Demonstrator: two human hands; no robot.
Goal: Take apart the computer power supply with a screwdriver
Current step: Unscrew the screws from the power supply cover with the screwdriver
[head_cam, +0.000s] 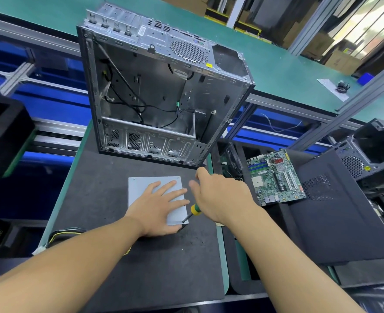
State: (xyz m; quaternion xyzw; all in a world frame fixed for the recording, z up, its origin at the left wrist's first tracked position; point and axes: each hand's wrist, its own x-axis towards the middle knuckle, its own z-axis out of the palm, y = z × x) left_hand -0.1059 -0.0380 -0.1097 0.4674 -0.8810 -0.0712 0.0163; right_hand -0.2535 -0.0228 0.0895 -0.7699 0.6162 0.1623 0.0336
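The power supply [141,188] is lying flat on the dark mat [109,256], dead centre of the bench. The stripped computer case [154,86] stands at its 12 o'clock and a bare motherboard [276,177] sits off at 3 o'clock. Its bundle of wires [64,234] trails out around 8 o'clock.

The left hand [161,206] is spread flat on the lid, fingers straight, not gripping anything. My guess is it's just pinning the box so it doesn't skate around on the mat once the twisting starts.

The right hand [222,197] has the screwdriver [194,210]. The yellow and green handle disappears under the palm, while the thumb and forefinger stick out loosely. So it's holding the tool, but exactly how the hidden fingers wrap it I can't tell. The shaft leans in, with the tip planted at the lid's 4 o'clock corner, right about where a screw would be.

Looks like the lid is still on, so this is screw-removal stage. The other corners show small dots that could be more screws, too tiny to call.
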